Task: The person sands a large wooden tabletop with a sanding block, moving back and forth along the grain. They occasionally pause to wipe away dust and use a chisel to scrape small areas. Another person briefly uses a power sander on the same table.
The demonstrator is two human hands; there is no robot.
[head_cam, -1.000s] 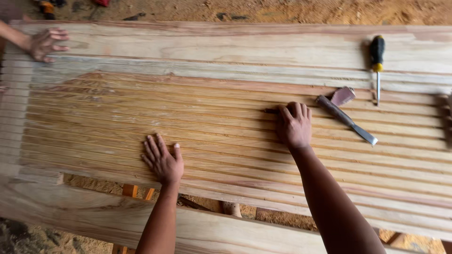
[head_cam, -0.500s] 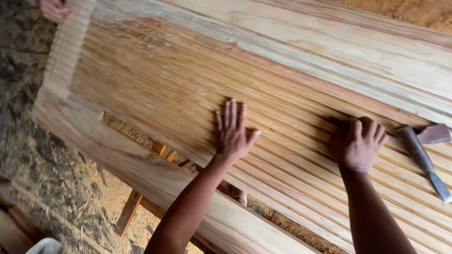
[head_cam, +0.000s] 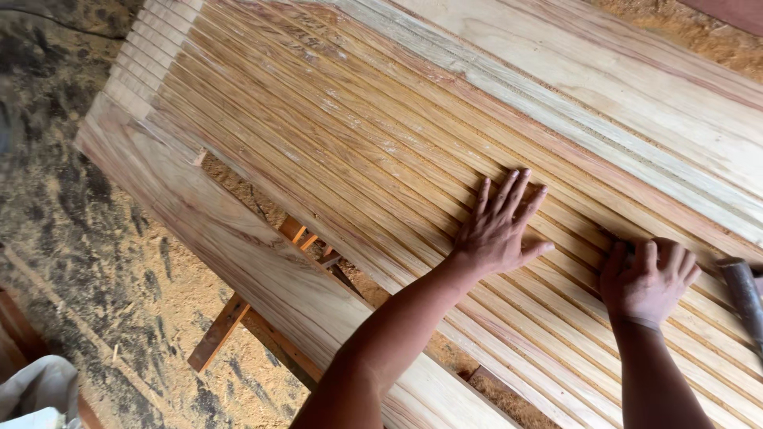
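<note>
Your left hand [head_cam: 499, 226] lies flat, fingers spread, on the slatted wooden panel [head_cam: 334, 135]. Your right hand [head_cam: 648, 278] presses on the same slats, just at 4 o'clock from the left one. A grey metal tool [head_cam: 743, 298] lies at 3 o'clock, beside the right hand. At 8 o'clock you see the sawdust floor [head_cam: 71, 238].

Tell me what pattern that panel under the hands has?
Head view: the slatted wooden panel shows narrow parallel ribs, golden-brown with reddish streaks.

— Where is there room? 
— The slatted panel [head_cam: 334, 119] lies bare up-left of the left hand [head_cam: 497, 226]. 
— Any obstacle? 
— A hammer [head_cam: 743, 298] sits just beside the right hand [head_cam: 648, 278].
</note>
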